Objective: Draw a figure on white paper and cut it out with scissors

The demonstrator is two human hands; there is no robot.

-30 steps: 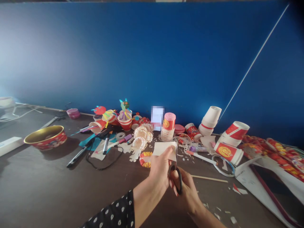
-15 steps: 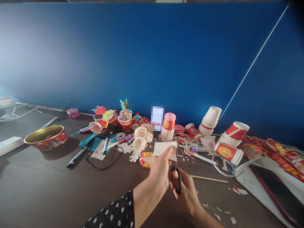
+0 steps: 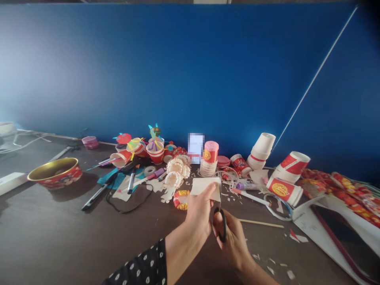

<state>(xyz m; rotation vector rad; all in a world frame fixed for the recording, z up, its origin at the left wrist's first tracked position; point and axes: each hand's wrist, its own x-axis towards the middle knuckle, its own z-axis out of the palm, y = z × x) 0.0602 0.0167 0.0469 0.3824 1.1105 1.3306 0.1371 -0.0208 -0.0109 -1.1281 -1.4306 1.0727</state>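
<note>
My left hand (image 3: 198, 215) pinches a small white piece of paper (image 3: 205, 186) by its lower edge and holds it up over the dark table (image 3: 53, 233). My right hand (image 3: 234, 237) is closed through the black handles of a pair of scissors (image 3: 221, 221). The scissor blades point up into the paper's right edge, just beside my left thumb. Both hands are close together near the middle of the table's front. A black sleeve with white dots covers my left forearm.
A red and gold bowl (image 3: 55, 173) stands at the left. Markers, tape, decorated paper cups (image 3: 154, 150) and cut paper flowers (image 3: 176, 170) crowd the back. Stacked white and red cups (image 3: 285, 174) lie at the right, with a wooden stick (image 3: 261, 224), paper scraps and red patterned wrapping.
The view has shifted slightly to the right. My hands, the paper and the scissors have barely moved.
</note>
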